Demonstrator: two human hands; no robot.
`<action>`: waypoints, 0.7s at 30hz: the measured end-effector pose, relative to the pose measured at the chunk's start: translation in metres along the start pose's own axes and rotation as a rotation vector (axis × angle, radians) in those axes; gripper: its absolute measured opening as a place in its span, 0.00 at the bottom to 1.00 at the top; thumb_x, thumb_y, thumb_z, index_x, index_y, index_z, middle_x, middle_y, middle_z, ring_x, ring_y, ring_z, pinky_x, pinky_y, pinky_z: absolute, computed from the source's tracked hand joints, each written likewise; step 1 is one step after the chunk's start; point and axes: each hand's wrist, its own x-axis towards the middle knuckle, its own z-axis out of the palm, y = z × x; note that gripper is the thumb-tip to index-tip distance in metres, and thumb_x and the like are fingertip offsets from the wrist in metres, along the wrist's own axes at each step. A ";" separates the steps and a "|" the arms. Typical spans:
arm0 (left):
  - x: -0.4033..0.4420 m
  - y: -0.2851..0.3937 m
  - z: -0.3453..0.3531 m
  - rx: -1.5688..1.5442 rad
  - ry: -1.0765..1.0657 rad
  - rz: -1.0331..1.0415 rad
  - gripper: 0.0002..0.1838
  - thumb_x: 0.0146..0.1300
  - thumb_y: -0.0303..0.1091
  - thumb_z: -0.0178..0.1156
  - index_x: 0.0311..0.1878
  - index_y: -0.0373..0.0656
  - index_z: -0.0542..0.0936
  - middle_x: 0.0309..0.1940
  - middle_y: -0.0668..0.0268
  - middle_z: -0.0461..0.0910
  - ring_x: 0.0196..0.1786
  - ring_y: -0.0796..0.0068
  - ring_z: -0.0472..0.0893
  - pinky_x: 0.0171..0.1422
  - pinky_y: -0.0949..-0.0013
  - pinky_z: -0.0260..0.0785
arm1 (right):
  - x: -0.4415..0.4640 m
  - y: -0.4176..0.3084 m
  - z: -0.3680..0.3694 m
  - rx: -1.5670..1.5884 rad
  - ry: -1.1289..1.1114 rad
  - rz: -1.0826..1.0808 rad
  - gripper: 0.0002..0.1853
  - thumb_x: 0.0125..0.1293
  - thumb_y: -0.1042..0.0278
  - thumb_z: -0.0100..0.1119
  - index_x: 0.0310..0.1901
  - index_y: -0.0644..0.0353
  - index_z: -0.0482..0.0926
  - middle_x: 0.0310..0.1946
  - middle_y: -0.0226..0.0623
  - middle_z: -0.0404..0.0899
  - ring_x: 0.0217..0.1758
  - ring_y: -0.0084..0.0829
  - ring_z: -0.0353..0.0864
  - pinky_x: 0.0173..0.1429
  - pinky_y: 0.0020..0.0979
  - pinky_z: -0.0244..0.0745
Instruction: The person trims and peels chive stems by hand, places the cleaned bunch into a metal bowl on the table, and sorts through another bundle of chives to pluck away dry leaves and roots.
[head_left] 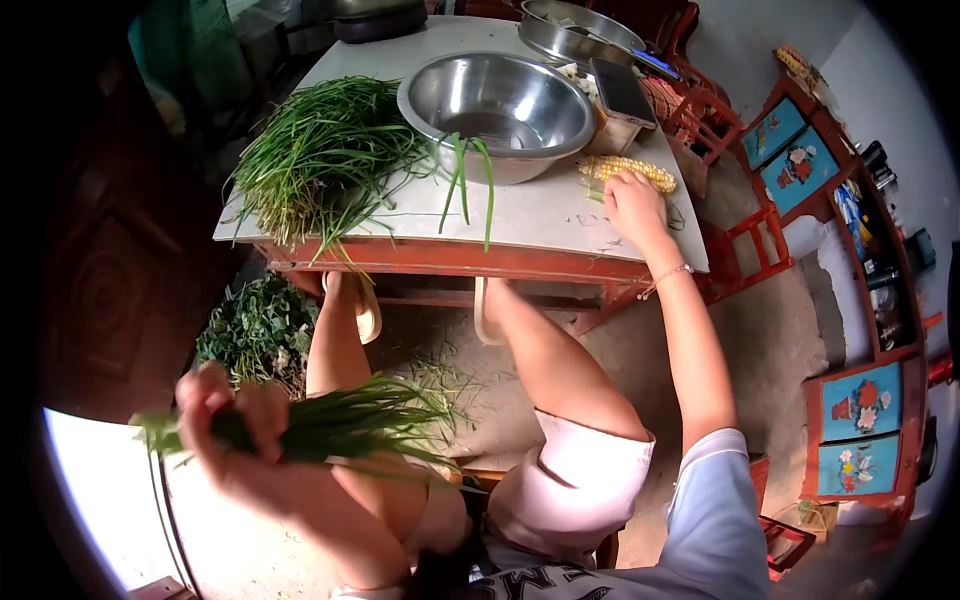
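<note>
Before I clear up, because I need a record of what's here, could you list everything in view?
Wooden table: one, red with white top, centre
Thin-leaved stalks: one heap, green, table's left
Round metal bowl: one, silver, beside that heap
Wide metal pan: one, silver, table's far right
Round pot: one, dark, table's far left
Flat rectangular object: one, black, right of the bowl
Corn cob: one, pale yellow, table's right
Leafy pile: one, green, floor at left
Wooden chairs: at least two, red, right
Panelled cabinet: red and blue, far right; shelf contents unclear
Stalk bundle: one, green, in the left hand's grip
Left hand: one, bare, lower left
Right hand: one, bare, at the corn cob
Legs: two, pale pink shorts, below centre
</note>
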 end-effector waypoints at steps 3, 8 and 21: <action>0.003 -0.033 -0.015 -0.056 0.104 -0.111 0.07 0.57 0.33 0.47 0.27 0.41 0.70 0.20 0.72 0.64 0.09 0.88 0.52 0.15 0.82 0.46 | 0.003 0.003 -0.001 0.010 0.031 -0.012 0.04 0.55 0.70 0.47 0.29 0.60 0.68 0.27 0.40 0.74 0.35 0.42 0.73 0.39 0.38 0.68; 0.000 -0.048 -0.028 -0.138 0.151 -0.276 0.07 0.58 0.32 0.43 0.30 0.41 0.70 0.20 0.72 0.62 0.10 0.87 0.52 0.16 0.82 0.47 | 0.006 -0.019 -0.037 0.060 0.001 0.181 0.10 0.57 0.66 0.43 0.34 0.62 0.70 0.22 0.49 0.74 0.29 0.49 0.74 0.35 0.46 0.68; -0.002 -0.035 -0.037 0.102 0.058 -0.404 0.05 0.53 0.28 0.47 0.32 0.41 0.72 0.21 0.73 0.65 0.09 0.88 0.53 0.15 0.82 0.49 | -0.009 -0.124 -0.124 0.908 -0.491 0.074 0.08 0.58 0.70 0.53 0.27 0.66 0.71 0.22 0.25 0.71 0.29 0.13 0.67 0.35 0.20 0.65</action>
